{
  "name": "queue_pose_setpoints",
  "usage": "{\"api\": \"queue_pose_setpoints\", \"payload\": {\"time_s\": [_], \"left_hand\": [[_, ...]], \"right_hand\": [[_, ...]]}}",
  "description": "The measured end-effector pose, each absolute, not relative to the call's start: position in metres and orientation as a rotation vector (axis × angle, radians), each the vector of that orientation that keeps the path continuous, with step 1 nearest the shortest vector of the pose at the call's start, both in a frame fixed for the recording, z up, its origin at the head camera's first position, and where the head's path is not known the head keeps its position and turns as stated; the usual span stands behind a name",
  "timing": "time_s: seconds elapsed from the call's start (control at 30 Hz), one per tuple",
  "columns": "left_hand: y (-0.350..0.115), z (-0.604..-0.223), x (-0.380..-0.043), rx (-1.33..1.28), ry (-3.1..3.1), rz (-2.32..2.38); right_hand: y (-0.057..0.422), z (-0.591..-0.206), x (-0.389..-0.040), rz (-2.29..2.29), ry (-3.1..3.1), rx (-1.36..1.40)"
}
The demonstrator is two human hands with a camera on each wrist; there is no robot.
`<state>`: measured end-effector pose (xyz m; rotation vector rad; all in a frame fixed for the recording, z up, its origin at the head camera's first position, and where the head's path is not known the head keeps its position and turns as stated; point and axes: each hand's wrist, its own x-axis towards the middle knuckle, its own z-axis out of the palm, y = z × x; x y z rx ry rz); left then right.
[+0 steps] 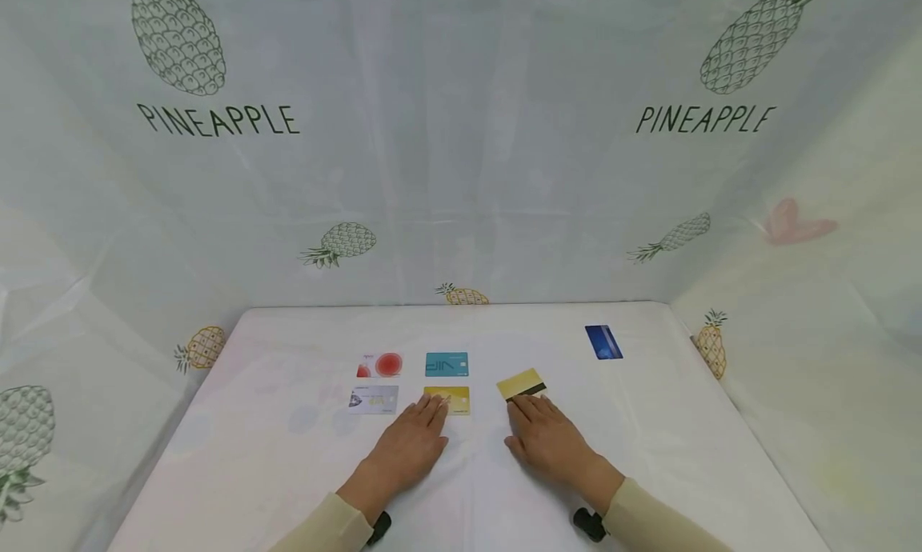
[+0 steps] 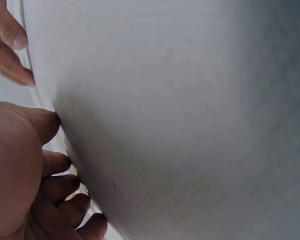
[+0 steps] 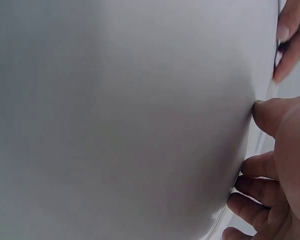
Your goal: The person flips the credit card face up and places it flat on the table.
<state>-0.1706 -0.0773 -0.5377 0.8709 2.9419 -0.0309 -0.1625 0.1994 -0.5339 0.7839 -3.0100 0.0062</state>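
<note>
My left hand (image 1: pixel 412 444) lies palm down on the white table, its extended fingers resting on the left part of a yellow card (image 1: pixel 459 401). To the right, a tilted gold card (image 1: pixel 521 382) with a dark stripe lies beneath the fingertips of my right hand (image 1: pixel 551 440), which touch its lower edge. In the left wrist view the left hand (image 2: pixel 15 165) has its fingertips and thumb against the tabletop. The right wrist view has the right hand (image 3: pixel 285 160) likewise touching the surface; neither wrist view clearly shows a card.
A teal card (image 1: pixel 446 365), a white card with red circles (image 1: pixel 380 366) and a silver-grey card (image 1: pixel 373 400) lie around the yellow one. Farther right is a blue card (image 1: pixel 603 342). Pineapple-printed sheeting (image 1: pixel 446 152) stands behind the white tabletop (image 1: pixel 252 424) and at both sides.
</note>
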Motion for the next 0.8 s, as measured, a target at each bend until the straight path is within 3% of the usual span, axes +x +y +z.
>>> {"api": "queue_pose_setpoints", "payload": {"time_s": [0.3,0.63,0.8], "left_hand": [[-0.069,-0.535,-0.167,0.866,2.937,0.020],[-0.034,-0.528,-0.166,0.950,2.883,-0.007],[-0.021,-0.531,-0.166,0.988,2.867,-0.041]], "right_hand": [[0.177,-0.535,-0.165,-0.053,-2.947,0.837],[0.197,-0.534,-0.176,-0.014,-2.966,0.690],[0.198,-0.535,-0.170,-0.049,-2.934,0.741]]}}
